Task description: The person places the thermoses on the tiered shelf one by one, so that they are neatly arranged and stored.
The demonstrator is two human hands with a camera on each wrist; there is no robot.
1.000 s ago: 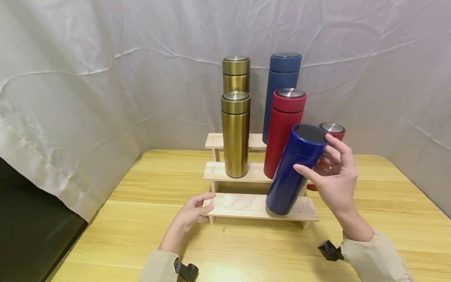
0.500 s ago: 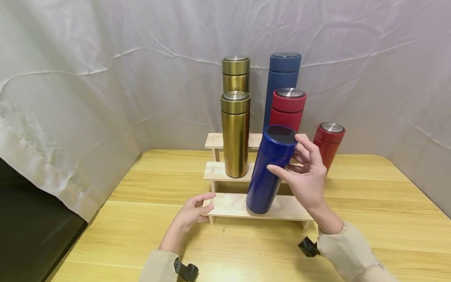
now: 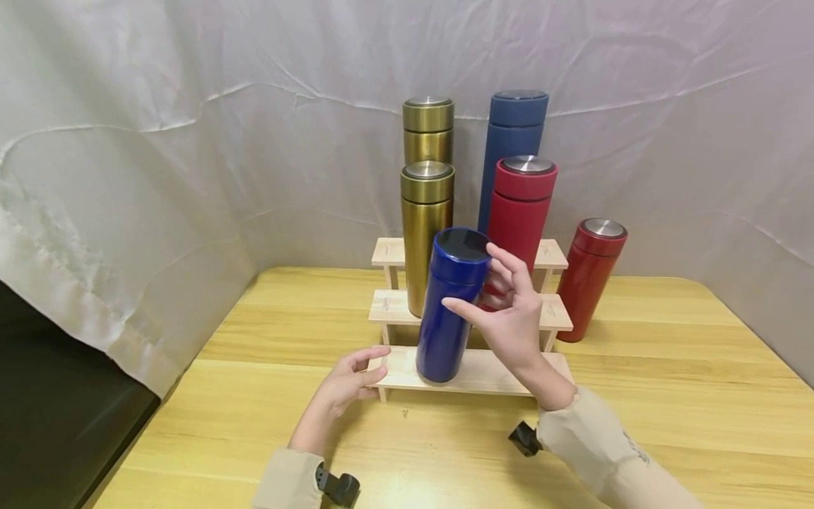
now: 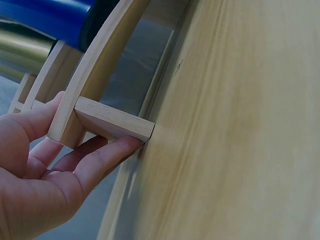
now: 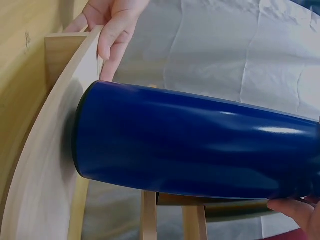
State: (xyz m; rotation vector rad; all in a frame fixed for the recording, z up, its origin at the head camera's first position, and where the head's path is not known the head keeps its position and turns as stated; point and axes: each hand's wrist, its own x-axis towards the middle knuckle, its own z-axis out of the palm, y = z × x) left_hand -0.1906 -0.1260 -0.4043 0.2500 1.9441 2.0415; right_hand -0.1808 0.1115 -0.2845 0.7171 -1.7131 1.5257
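Observation:
My right hand (image 3: 512, 311) grips a glossy blue thermos flask (image 3: 447, 322) near its dark-topped lid, thumb in front and fingers behind. The flask tilts slightly over the lowest step of a three-tier wooden display stand (image 3: 492, 375), left of its middle. In the right wrist view its base is right at the step's surface; whether it touches is unclear. My left hand (image 4: 55, 175) holds the left end of that lowest step (image 4: 82, 100). Behind the blue flask, a gold flask (image 3: 427, 212) and a red flask (image 3: 523, 205) stand on the middle step.
On the top step stand another gold flask (image 3: 429, 131) and a matte blue flask (image 3: 516, 138), both partly hidden. A shorter red flask (image 3: 591, 279) stands on the wooden table (image 3: 668, 396) right of the stand. Grey cloth (image 3: 318, 155) hangs behind and at the sides.
My right hand has moved left along the lowest step with the blue flask, which now tilts less. The red flasks behind are less covered. My left hand has stayed at the stand's end.

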